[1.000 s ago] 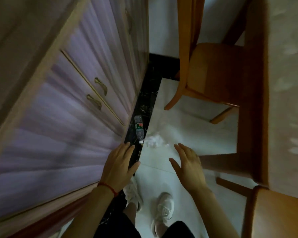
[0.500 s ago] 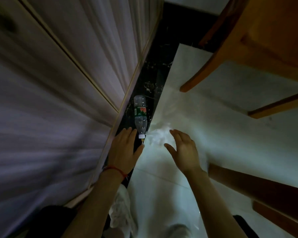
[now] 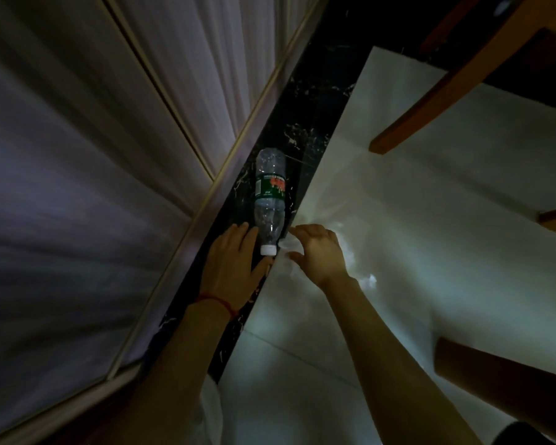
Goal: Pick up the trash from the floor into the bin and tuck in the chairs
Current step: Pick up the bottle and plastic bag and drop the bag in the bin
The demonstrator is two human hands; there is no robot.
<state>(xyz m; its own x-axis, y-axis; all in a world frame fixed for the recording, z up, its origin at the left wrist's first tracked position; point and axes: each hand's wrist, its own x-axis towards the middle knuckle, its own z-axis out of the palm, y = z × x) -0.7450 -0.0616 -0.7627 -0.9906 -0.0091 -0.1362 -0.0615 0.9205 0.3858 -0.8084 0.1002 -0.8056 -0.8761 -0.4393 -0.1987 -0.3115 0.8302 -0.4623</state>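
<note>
On the dark floor strip beside the cabinet (image 3: 93, 187), the clear bottle (image 3: 269, 200) lies with its cap toward the person, whose left hand (image 3: 235, 268), fingers spread, has closed in beside its neck while the right hand (image 3: 318, 248) now curls, fingers apart, over white crumpled trash (image 3: 291, 244), so both pickups look imminent.

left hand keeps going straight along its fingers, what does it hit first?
Likely the plastic bottle: the left hand has its fingertips level with the bottle's neck, just left of the white cap. Depth is unclear, so it may slide along the side instead.
</note>
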